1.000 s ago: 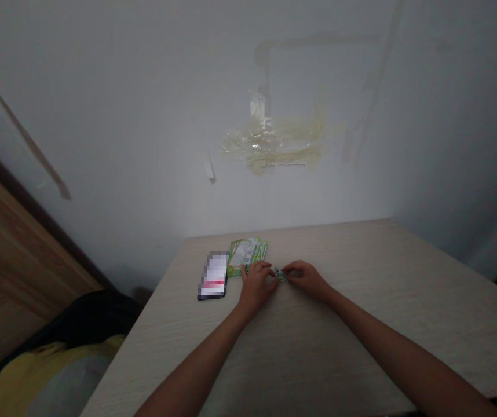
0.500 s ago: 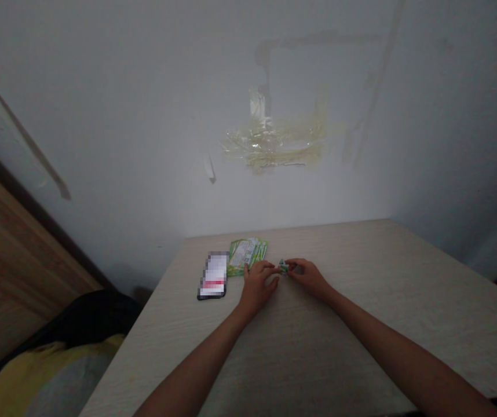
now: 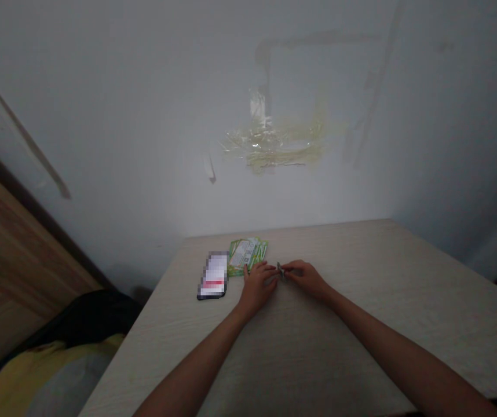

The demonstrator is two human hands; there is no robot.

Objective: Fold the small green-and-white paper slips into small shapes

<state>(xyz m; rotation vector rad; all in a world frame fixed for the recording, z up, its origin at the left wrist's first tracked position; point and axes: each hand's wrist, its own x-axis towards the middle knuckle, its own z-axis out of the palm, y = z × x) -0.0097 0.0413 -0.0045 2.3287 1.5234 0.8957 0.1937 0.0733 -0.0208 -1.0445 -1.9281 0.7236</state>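
Between my two hands stands a small, flat, dark greenish piece (image 3: 280, 271), seen nearly edge-on and too small to identify. The fingertips of my right hand (image 3: 307, 277) pinch it from the right. My left hand (image 3: 257, 286) has its index finger and thumb curled against its left side, and its little finger spread outward. That little finger lies at the near edge of several green-and-white printed packets (image 3: 243, 253), stacked flat on the table.
Left of the packets lies a phone (image 3: 214, 277) with a blurred, lit screen. The pale wood-grain table (image 3: 361, 249) meets a wall (image 3: 144, 116) with peeling clear tape (image 3: 274, 142). Yellow and grey cloth (image 3: 53, 376) and a wooden panel (image 3: 5, 255) are at the left.
The small piece has turned from showing a wider green face to a thin edge. My right fingers have shifted slightly left with it; my left hand has hardly moved.
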